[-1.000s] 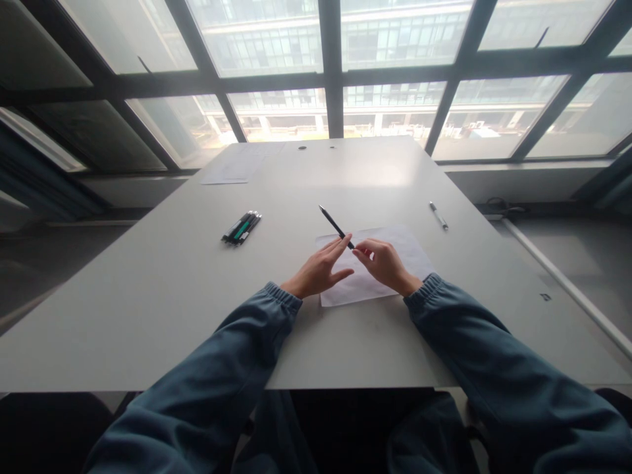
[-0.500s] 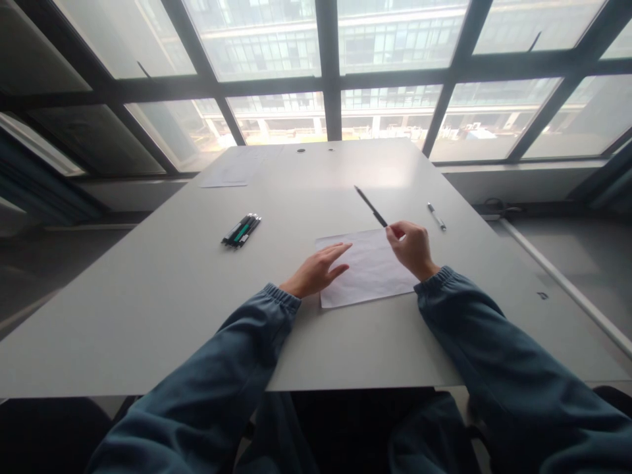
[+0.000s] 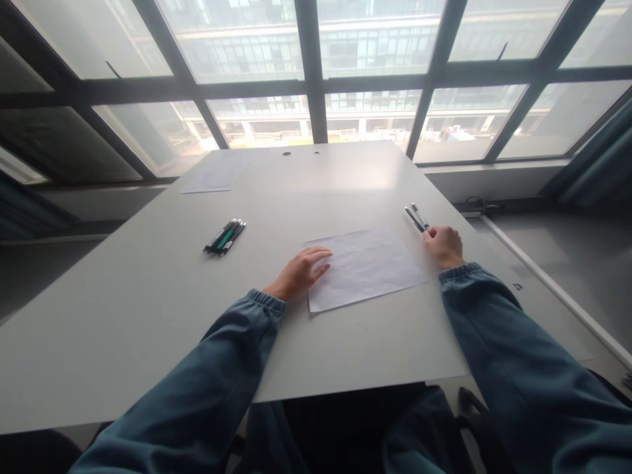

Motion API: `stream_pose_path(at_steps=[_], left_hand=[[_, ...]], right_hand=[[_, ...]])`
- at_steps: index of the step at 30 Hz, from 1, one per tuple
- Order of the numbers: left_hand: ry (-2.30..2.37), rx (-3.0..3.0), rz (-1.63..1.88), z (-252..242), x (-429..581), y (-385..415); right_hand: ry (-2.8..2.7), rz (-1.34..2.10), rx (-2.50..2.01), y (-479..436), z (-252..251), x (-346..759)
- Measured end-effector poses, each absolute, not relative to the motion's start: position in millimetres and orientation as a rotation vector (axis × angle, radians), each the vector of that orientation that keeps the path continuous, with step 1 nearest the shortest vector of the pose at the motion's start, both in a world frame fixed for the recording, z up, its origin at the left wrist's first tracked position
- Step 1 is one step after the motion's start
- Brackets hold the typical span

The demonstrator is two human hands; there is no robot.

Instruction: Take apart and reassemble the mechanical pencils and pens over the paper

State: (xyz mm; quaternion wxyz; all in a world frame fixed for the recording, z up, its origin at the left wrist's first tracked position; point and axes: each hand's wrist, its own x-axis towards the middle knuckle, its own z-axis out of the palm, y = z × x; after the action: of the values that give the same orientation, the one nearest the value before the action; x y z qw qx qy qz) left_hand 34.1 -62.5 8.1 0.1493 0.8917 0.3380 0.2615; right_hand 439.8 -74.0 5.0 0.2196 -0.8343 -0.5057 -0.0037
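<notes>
A white sheet of paper (image 3: pixel 365 266) lies on the grey table (image 3: pixel 148 309) in front of me. My left hand (image 3: pixel 299 273) rests flat on the paper's left edge, fingers stretched out. My right hand (image 3: pixel 443 245) is at the right side of the table, fingers curled round the end of a black pen (image 3: pixel 413 218). That pen lies low against the table beside a silver pen (image 3: pixel 421 215). Both sleeves are blue-grey.
A bundle of several dark pens (image 3: pixel 225 236), one with green, lies at the left of the table. Another sheet of paper (image 3: pixel 210 179) is at the far left corner. Large windows stand behind the table, and a pale rail (image 3: pixel 553 289) runs along the right.
My right hand carried the black pen from above the paper out to the right and lowered it beside the silver pen. My left hand stayed on the paper. The view shifted right.
</notes>
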Motion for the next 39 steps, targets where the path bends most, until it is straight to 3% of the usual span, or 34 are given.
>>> stream_pose_path(at_steps=[39], left_hand=[[0.965,2.547,0.702,10,34,-63]], right_hand=[[-1.328,-0.065,-2.478,-48,2,431]])
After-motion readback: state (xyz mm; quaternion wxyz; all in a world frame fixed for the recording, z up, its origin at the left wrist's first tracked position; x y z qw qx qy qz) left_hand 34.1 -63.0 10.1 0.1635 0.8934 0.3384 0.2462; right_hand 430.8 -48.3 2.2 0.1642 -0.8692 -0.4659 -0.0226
